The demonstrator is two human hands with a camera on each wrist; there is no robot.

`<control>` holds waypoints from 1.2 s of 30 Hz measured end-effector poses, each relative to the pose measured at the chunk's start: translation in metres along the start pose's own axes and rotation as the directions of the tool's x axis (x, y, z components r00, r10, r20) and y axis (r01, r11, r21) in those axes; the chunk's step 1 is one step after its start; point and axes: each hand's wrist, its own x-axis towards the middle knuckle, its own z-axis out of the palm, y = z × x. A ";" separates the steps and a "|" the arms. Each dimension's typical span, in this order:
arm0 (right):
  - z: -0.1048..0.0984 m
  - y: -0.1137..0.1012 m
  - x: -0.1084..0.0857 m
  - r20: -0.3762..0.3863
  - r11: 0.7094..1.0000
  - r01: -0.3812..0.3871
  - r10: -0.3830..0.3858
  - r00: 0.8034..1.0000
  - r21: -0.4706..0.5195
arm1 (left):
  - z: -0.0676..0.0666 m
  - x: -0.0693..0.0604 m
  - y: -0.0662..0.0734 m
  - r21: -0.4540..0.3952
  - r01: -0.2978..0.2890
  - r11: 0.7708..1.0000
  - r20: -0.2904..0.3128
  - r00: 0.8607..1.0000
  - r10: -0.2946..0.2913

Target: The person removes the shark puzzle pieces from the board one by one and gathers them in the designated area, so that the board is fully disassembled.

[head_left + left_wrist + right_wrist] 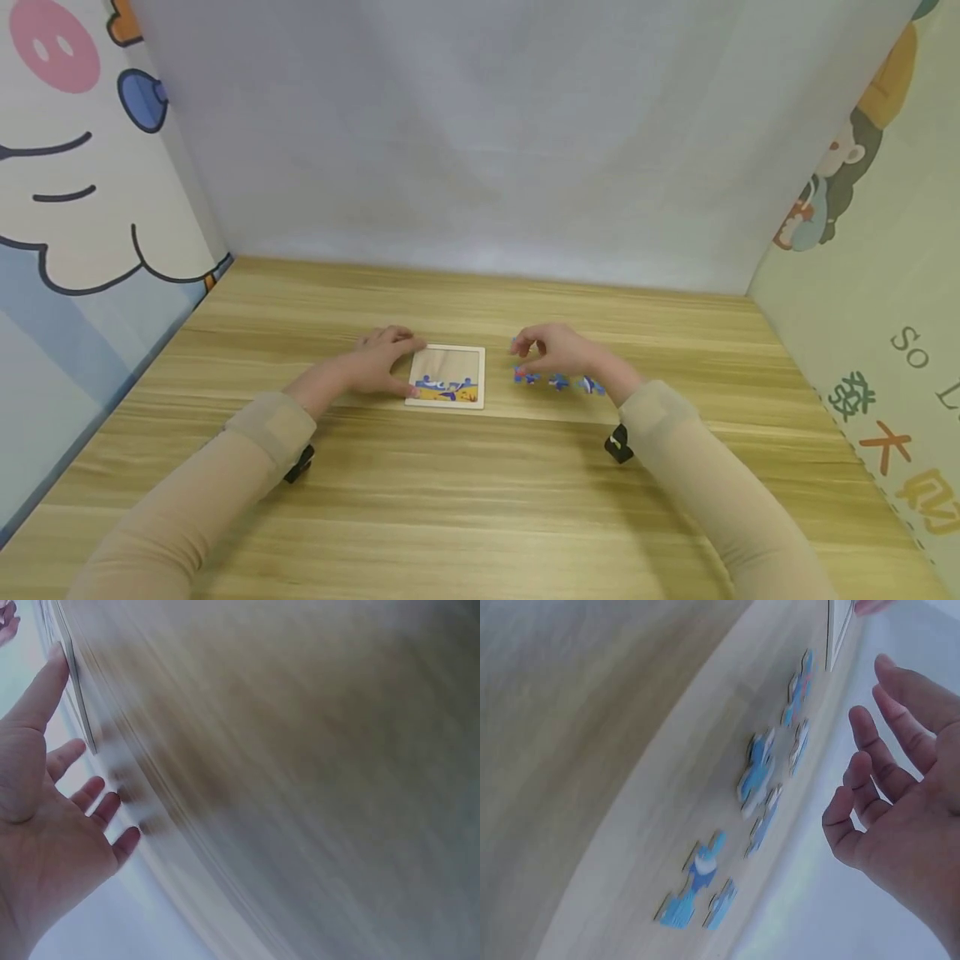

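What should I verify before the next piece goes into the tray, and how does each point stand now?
1. Tray braced: ok; the left hand touches its left side.
2. Room left in the tray: ok; the bottom strip is filled, the area above bare.
3. Loose pieces close by: ok; they lie right of the tray, near the right hand.
4. Piece in the right hand: not ok; none shows between its fingers in the right wrist view.
5. Best-fitting piece chosen: cannot tell; their pictures are too small and blurred to match.
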 end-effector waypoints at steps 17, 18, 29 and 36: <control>0.030 -0.020 0.025 -0.031 0.998 0.049 -0.051 0.998 -0.037 | 0.002 0.000 0.006 -0.015 -0.272 0.962 0.000 0.962 0.272; 0.032 -0.020 0.027 -0.023 0.998 0.052 -0.053 0.998 -0.042 | 0.002 0.000 0.006 -0.015 -0.272 0.962 0.003 0.962 0.272; 0.048 -0.030 0.035 0.034 0.993 0.073 -0.070 0.997 -0.092 | -0.002 -0.002 0.009 -0.041 -0.276 0.960 0.021 0.961 0.277; 0.051 -0.032 0.037 0.029 0.993 0.072 -0.069 0.997 -0.095 | -0.001 -0.001 0.007 -0.024 -0.276 0.961 0.027 0.961 0.276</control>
